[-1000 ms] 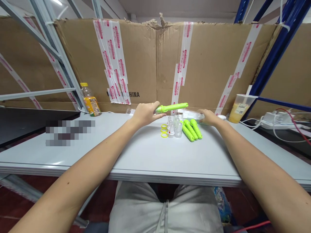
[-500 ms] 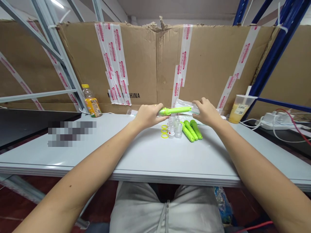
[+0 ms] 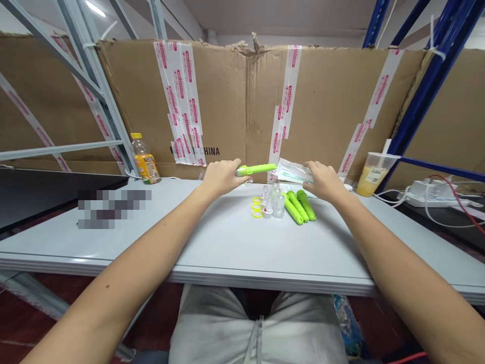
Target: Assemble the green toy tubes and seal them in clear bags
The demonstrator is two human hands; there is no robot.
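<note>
My left hand (image 3: 220,178) is closed round one end of a green stick-shaped tool (image 3: 257,169), held level above the grey table (image 3: 227,242). My right hand (image 3: 322,181) grips a clear plastic bag (image 3: 293,172), lifted just off the table near the tool's free end. Below the hands lie three more green tools (image 3: 299,205) side by side. Beside them stand several small clear bottles (image 3: 273,202) and yellow rings (image 3: 256,206).
A taped cardboard wall (image 3: 242,101) closes the back of the table. A yellow drink bottle (image 3: 144,160) stands at back left, a plastic cup of juice (image 3: 373,174) at back right. A power strip with cables (image 3: 432,188) lies far right. Metal rack posts rise on both sides.
My right hand has picked the clear bag up from the table and brought it toward the tool. The left hand has drawn the green tool a little to the left.
</note>
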